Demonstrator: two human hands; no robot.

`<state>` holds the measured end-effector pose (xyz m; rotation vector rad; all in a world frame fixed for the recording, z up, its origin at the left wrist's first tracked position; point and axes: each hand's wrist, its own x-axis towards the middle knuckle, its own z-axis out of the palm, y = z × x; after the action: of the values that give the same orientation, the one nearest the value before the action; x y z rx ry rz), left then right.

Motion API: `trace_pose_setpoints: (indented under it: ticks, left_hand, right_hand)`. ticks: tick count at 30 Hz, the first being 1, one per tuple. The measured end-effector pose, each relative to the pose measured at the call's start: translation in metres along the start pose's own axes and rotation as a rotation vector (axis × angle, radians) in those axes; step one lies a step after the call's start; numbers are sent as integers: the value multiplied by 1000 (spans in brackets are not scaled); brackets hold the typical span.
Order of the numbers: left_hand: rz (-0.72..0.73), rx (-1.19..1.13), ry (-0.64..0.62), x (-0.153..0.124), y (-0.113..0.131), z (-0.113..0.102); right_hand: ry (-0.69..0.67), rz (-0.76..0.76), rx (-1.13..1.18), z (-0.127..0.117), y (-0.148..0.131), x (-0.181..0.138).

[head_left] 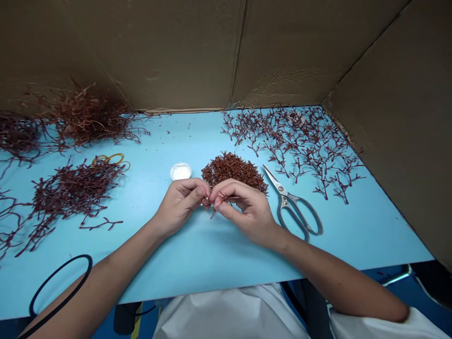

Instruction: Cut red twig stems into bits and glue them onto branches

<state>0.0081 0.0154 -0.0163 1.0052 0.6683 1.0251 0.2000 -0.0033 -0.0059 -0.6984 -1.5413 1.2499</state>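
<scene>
While the left hand (180,203) and right hand (243,212) pinched a small red sprig (213,214) between them, a sprig heap (233,170) lay just beyond, scissors (291,205) right.

Loose white top (226,315), bare forearms (106,278)

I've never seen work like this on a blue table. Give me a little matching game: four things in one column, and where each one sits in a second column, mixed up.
Things:
1. Scissors
2. White dish
3. Rubber bands
4. Pile of short red twigs

Places:
A. Just beyond the left hand
B. To the right of the right hand
C. Just beyond the right hand
D. Partly under a tangle of red sprigs

Right pairs: 1-B, 2-A, 3-D, 4-C.
</scene>
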Motion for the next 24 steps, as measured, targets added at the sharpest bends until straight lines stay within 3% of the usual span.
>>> trace_pose_setpoints:
  ticks: [9,18,24]
  left_hand:
    - [41,145,-129,1,5,-5]
    - [67,260,-143,0,10,-2]
    - [31,212,-154,0,10,0]
  right_hand:
    - [-10,4,80,2,1,-1]
    - [-13,7,43,1,1,-2]
    - [-27,-3,97,2,4,-2]
